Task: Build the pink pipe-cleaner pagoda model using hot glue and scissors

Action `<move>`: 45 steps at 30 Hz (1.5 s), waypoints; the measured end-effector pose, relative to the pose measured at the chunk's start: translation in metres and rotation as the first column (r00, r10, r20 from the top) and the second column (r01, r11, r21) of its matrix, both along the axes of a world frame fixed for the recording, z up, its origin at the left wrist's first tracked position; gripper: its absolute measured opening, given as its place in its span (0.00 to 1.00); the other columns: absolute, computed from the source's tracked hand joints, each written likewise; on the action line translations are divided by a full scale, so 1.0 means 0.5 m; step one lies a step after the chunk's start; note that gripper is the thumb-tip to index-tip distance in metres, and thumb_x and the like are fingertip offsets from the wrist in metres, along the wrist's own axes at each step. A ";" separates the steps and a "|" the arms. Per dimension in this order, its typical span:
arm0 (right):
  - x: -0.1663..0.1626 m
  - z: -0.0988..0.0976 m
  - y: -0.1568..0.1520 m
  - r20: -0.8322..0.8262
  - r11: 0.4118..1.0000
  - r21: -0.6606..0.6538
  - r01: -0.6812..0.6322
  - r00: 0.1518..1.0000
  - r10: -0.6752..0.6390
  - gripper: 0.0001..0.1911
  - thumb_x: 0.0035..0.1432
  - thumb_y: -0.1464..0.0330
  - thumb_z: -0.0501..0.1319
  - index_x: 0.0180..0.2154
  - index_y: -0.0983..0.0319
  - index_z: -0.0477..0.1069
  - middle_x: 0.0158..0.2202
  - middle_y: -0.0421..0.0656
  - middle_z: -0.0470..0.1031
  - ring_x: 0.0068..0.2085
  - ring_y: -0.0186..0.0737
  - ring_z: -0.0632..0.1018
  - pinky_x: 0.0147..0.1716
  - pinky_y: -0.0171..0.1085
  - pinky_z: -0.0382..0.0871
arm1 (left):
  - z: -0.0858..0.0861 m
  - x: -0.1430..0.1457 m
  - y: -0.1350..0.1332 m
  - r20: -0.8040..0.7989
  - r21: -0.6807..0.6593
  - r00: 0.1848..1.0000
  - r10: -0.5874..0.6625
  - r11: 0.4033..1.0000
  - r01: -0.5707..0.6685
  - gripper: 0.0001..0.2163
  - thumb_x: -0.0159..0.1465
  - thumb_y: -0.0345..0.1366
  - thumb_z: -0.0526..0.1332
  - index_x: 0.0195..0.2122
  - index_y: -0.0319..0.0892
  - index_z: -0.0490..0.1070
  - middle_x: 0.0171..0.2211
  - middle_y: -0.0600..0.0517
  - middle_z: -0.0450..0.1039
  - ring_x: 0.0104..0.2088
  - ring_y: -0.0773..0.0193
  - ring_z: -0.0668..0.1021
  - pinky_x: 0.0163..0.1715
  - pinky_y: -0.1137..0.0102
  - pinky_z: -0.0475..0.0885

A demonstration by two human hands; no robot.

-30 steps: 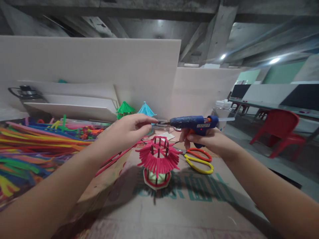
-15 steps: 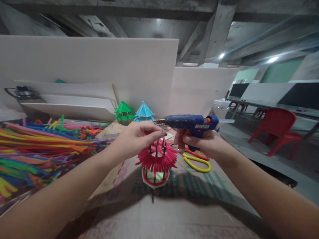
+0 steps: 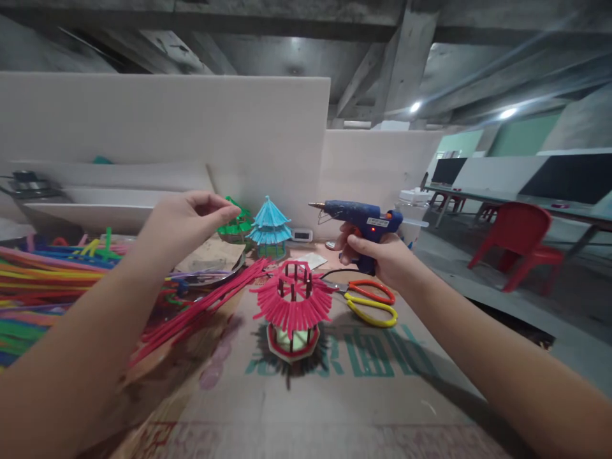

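My right hand [image 3: 370,250] is wrapped round the handle of a blue hot glue gun [image 3: 363,215], its nozzle pointing left and its small red light lit. Raised on the left, my left hand [image 3: 191,220] has thumb and fingers pinched together; anything between them is too small to make out. Below and between the hands, a small pavilion model [image 3: 292,306] stands on the cardboard, with a pink pipe-cleaner roof, brown posts and a pale base. Neither hand touches it. Scissors [image 3: 373,310] with one orange and one yellow handle lie just right of it.
Pink pipe cleaners [image 3: 205,309] lie left of the model, beside a heap of many colours [image 3: 43,280]. Behind stand a blue pavilion [image 3: 270,223], a green one [image 3: 233,223] and a small digital display [image 3: 302,236]. A red chair [image 3: 519,239] is off to the right.
My left hand has moved away from the model, up and to the left. The glue gun in my right hand has drawn back from above the model, slightly upward.
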State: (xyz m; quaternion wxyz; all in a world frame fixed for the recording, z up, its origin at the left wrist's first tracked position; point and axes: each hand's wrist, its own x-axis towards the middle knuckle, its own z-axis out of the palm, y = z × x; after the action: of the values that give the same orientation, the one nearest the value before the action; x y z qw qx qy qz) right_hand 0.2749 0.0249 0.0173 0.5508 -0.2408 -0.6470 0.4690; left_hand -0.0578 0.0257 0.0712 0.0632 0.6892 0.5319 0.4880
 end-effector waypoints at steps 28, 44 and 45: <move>0.027 0.043 -0.051 0.664 0.981 0.172 -0.095 0.747 -0.044 0.28 0.60 0.42 0.68 0.31 0.62 0.81 0.31 0.47 0.82 0.34 0.43 0.81 0.37 0.40 0.73 | -0.038 0.050 -0.013 -0.525 -0.212 0.682 -0.509 0.854 0.475 0.17 0.68 0.51 0.64 0.51 0.49 0.83 0.39 0.51 0.73 0.39 0.61 0.75 0.39 0.70 0.66; 0.014 0.070 -0.062 0.672 0.974 0.220 -0.054 0.732 -0.111 0.19 0.57 0.47 0.72 0.31 0.56 0.77 0.25 0.39 0.71 0.27 0.38 0.69 0.28 0.38 0.66 | -0.046 0.059 -0.011 -0.520 -0.284 0.649 -0.555 0.829 0.482 0.15 0.67 0.50 0.65 0.46 0.48 0.84 0.42 0.50 0.77 0.41 0.60 0.78 0.37 0.68 0.68; 0.014 0.070 -0.062 0.675 0.976 0.211 -0.050 0.729 -0.109 0.19 0.56 0.48 0.73 0.30 0.56 0.77 0.25 0.40 0.72 0.27 0.38 0.70 0.28 0.38 0.67 | -0.045 0.059 -0.011 -0.518 -0.290 0.647 -0.559 0.827 0.482 0.15 0.67 0.50 0.65 0.46 0.48 0.84 0.42 0.50 0.77 0.41 0.60 0.78 0.37 0.68 0.68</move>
State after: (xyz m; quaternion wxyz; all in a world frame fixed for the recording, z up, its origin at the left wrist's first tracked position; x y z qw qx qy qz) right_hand 0.2818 -0.0062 0.0524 0.3044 -0.3457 -0.8468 0.2661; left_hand -0.0285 0.0202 0.0486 0.0782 0.9224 0.3332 0.1792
